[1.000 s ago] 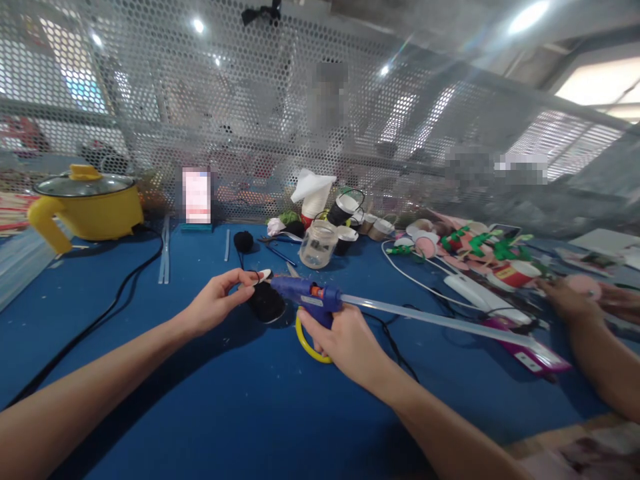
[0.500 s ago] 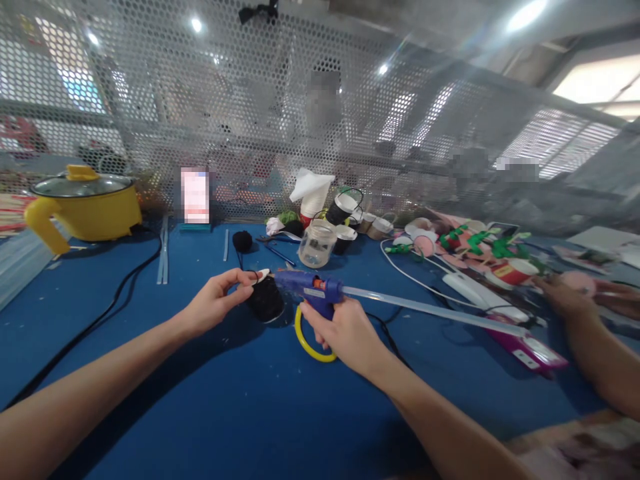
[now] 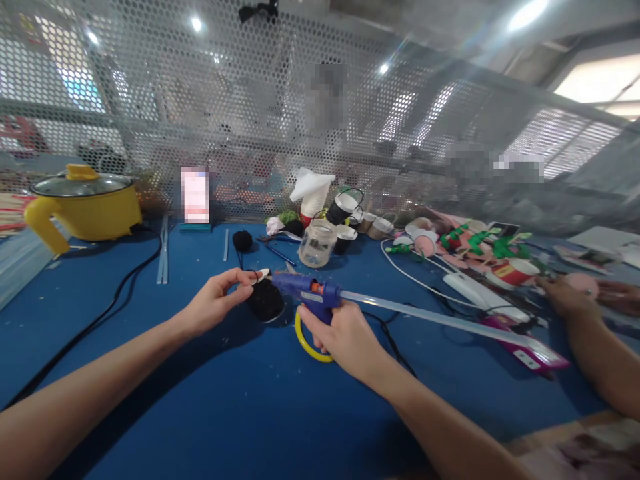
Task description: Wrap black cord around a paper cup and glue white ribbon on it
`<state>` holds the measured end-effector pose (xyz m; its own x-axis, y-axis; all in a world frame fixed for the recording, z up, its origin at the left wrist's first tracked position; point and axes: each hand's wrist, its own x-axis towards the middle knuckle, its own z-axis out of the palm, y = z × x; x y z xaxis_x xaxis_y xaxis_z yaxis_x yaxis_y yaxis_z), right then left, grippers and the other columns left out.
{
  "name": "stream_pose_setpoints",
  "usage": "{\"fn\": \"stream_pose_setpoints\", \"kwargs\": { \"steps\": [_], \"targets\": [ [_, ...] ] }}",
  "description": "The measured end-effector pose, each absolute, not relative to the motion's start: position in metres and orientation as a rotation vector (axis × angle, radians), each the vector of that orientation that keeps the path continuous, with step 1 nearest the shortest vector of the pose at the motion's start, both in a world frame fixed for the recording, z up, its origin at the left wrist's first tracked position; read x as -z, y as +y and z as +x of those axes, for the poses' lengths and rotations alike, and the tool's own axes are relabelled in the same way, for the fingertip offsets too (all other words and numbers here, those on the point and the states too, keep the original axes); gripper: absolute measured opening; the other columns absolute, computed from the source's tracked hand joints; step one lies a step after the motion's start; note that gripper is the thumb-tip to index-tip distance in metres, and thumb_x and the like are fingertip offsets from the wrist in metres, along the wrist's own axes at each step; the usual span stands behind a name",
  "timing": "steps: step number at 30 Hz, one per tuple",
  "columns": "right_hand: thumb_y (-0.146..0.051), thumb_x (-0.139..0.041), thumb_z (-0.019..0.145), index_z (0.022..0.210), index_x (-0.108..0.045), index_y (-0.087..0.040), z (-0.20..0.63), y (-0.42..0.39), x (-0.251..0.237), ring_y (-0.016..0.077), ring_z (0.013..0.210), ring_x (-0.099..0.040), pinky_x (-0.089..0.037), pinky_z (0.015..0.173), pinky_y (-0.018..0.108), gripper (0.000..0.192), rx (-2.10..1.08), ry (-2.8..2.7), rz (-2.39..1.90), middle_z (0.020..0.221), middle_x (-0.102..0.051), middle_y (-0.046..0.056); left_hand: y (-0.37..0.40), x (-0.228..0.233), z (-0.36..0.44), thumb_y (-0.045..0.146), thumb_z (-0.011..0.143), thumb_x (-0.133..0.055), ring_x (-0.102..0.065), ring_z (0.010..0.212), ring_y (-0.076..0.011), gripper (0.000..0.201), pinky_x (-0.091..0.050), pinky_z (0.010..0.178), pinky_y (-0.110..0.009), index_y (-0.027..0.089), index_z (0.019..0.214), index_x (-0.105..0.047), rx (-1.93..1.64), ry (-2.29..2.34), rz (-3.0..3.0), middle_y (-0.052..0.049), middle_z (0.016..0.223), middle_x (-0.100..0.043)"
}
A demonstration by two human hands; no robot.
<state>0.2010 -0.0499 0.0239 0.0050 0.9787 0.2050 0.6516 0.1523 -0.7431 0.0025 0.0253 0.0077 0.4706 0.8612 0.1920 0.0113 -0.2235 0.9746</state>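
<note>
Near the frame's centre, the right hand [image 3: 345,337] grips the blue glue gun [image 3: 307,293], its nozzle touching a small white piece [image 3: 263,274] pinched by the left hand [image 3: 215,301] above a black pom-pom [image 3: 266,301]; gluing seems underway, not finished. Farther up, a clear jar [image 3: 317,244] stands.

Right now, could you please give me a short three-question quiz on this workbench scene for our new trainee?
1. True or false: the right hand grips the blue glue gun.
2. What does the left hand pinch? A) small white piece B) scissors C) a cup
3. Which side of the blue table holds the yellow pot?

Key: 1 true. 2 A, above the black pom-pom. 3 left.
</note>
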Motion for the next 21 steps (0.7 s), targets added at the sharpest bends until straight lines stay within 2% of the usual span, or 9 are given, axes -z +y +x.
{"fn": "stream_pose_setpoints", "kwargs": {
  "steps": [9, 16, 21],
  "targets": [
    [-0.035, -0.047, 0.076, 0.072, -0.055, -0.016, 0.195, -0.0525, -0.0208, 0.0138, 0.038, -0.05, -0.039, 0.039, 0.023, 0.021, -0.473, -1.791, -1.566, 0.044, -0.049, -0.001, 0.0246, -0.0092, 0.0029, 0.036, 0.071, -0.061, -0.048, 0.114, -0.0254, 0.022, -0.027, 0.099, -0.043, 0.016, 0.07, -0.051, -0.953, 0.77, 1.589, -0.013, 0.11, -0.062],
    [-0.034, -0.049, 0.076, 0.073, -0.056, -0.016, 0.1978, -0.0516, -0.023, 0.0126, 0.034, -0.048, -0.038, 0.036, 0.022, 0.02, -0.542, -1.771, -1.559, 0.039, -0.047, -0.003, 0.0252, -0.0079, 0.0023, 0.035, 0.072, -0.061, -0.047, 0.115, -0.0254, 0.021, -0.026, 0.099, -0.043, 0.016, 0.07, -0.052, -0.956, 0.786, 1.593, -0.013, 0.109, -0.062],
    [-0.036, -0.048, 0.076, 0.066, -0.054, -0.017, 0.2019, -0.0473, -0.0253, 0.0113, 0.032, -0.047, -0.038, 0.035, 0.021, 0.023, -0.645, -1.687, -1.592, 0.037, -0.047, -0.004, 0.025, -0.0086, 0.0023, 0.035, 0.071, -0.062, -0.047, 0.115, -0.0261, 0.021, -0.027, 0.098, -0.043, 0.017, 0.069, -0.052, -0.956, 0.766, 1.585, -0.013, 0.108, -0.063]
  ]
}}
